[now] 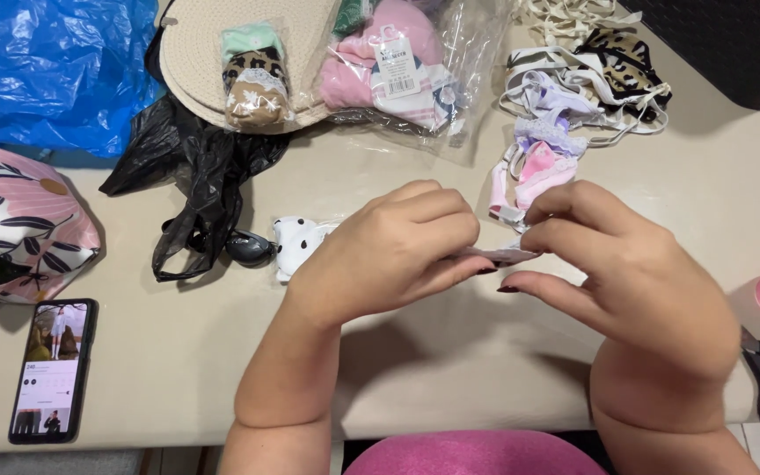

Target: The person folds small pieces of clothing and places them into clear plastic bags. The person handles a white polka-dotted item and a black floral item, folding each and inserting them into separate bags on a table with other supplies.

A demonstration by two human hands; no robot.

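Beige table (450, 352): both hands (503, 255) pinch small pale pink-white strip (505, 255), flat, stretched between fingertips.

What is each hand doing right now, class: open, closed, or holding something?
Left hand: closed, fingers pinching one end of a small pale strip.
Right hand: closed, fingertips pinching the strip's other end.

beige table (450, 369) under even light, dark woven surface (732, 40) at far right corner
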